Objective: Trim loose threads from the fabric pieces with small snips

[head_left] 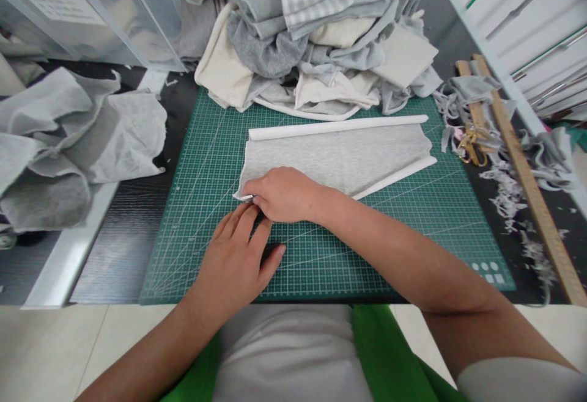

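A light grey piece of fabric (321, 157) lies on the green cutting mat (348, 255), its two long edges curled into white rolls. My right hand (287, 193) is closed on the fabric's near left corner, with thumb and fingers together at the edge. Just below it, my left hand (236, 261) rests palm down on the mat. Its fingers are stretched out, and their tips reach close to that same corner. The right hand hides part of the near rolled edge.
Behind the mat rises a heap of grey and cream fabric (275, 41). More grey cloth (68, 139) lies at left, by a clear plastic bin (114, 17). On the right are gold-handled scissors (474, 145), wooden rulers (532, 176) and fabric scraps (504, 194).
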Available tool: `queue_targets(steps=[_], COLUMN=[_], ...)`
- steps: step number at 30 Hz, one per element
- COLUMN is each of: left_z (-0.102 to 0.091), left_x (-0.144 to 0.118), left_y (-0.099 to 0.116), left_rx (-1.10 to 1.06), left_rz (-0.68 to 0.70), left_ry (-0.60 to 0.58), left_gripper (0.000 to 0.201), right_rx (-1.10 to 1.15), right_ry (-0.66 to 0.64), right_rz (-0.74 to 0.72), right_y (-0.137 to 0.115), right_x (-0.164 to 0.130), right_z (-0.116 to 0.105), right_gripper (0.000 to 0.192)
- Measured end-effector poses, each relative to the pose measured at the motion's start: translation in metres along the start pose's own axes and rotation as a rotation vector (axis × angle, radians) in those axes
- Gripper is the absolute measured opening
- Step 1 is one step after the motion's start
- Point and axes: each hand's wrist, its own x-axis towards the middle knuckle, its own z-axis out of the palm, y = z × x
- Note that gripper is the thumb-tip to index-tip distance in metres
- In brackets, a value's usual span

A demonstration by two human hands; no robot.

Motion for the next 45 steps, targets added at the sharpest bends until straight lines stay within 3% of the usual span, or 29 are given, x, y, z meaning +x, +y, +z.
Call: queue_targets(steps=[33,37,41,45], left_z=[0.0,0.0,0.001,0.003], left_x=[0.002,0.001,0.0,0.0], left_y=[0.0,0.0,-0.001,-0.003], left_rx=[-0.017,-0.009,-0.027,-0.037], left_rz=[0.002,0.001,0.002,-0.004], left_ry=[0.015,0.015,0.039,0.048], left_gripper=[0.044,0.042,0.041,0.039], right_rx=[0.187,0.299,0.434,0.424], right_ry=[0.132,0.18,0.273,0.36], right_rz=[-0.037,-0.051,0.116,0.276], right_y=[0.013,0.022,0.031,0.043], right_x=[-0.007,-0.028,-0.064,-0.094], right_z=[0.01,-0.002,-0.009,0.0], right_gripper=[0.04,0.039,0.037,0.037])
